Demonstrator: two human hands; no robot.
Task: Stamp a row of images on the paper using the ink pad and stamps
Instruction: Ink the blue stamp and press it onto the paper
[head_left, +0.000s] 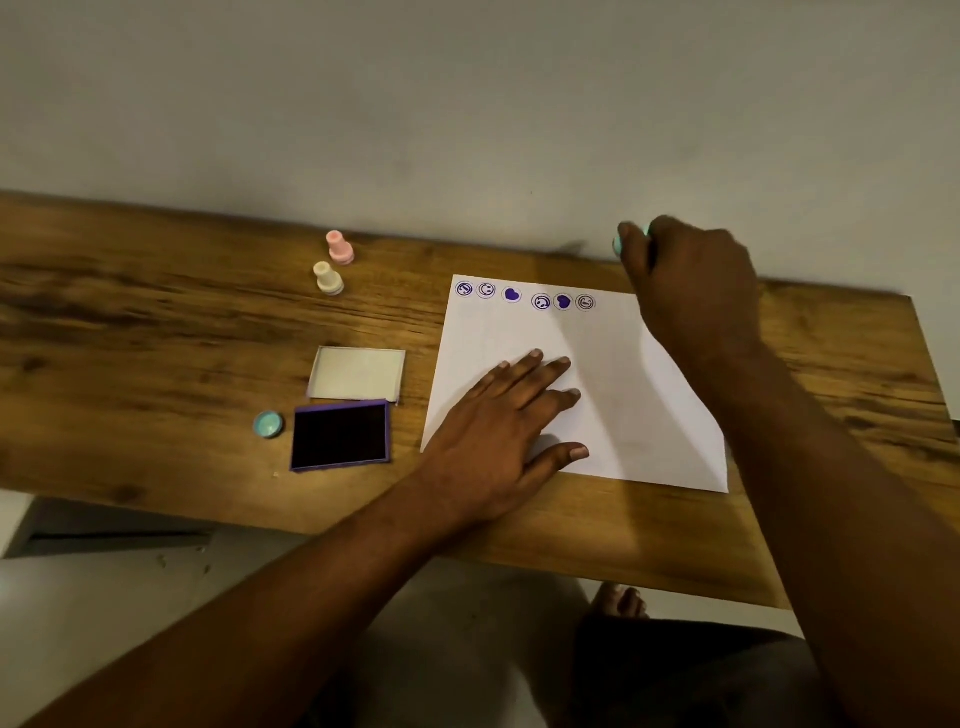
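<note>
A white sheet of paper (613, 410) lies on the wooden table (156, 322). Along its top edge runs a row of several purple stamped images (524, 296), smiley faces and hearts. My left hand (498, 431) rests flat on the paper with straight, spread fingers. My right hand (685, 291) is raised over the paper's top right corner and grips a teal stamp (619, 245), mostly hidden by the fingers. The open ink pad (340, 435), dark with a purple rim, lies left of the paper.
The ink pad's white lid (357, 373) lies just behind the pad. A teal stamp cap (268, 424) sits left of the pad. A pink stamp (340, 247) and a cream stamp (328, 278) stand upright near the wall. The table's near edge runs below my left wrist.
</note>
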